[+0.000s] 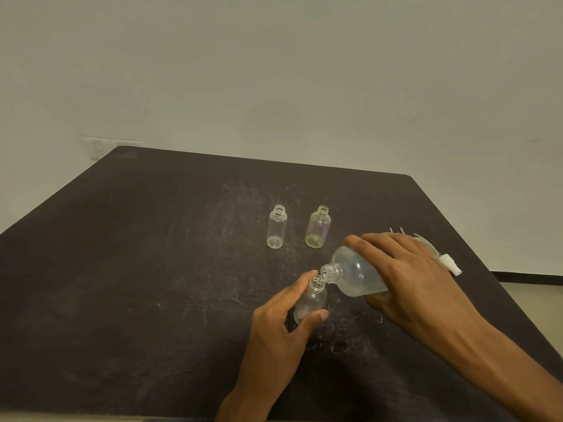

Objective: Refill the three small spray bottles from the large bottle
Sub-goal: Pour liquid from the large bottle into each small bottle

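My right hand [408, 278] grips the large clear bottle [353, 275], tipped on its side with its open neck pointing left. The neck meets the mouth of a small clear bottle [312, 300], which my left hand [283, 327] holds between thumb and fingers on the dark table [152, 269]. Further back stand two more small uncapped bottles: a clear one [277, 227] on the left and a yellowish one [318, 227] on the right. Both are upright and apart from my hands.
White spray caps with thin dip tubes [447, 263] lie on the table behind my right hand, partly hidden by it. The table's right edge runs close to them. A pale wall with a switch plate [99, 147] stands behind the table.
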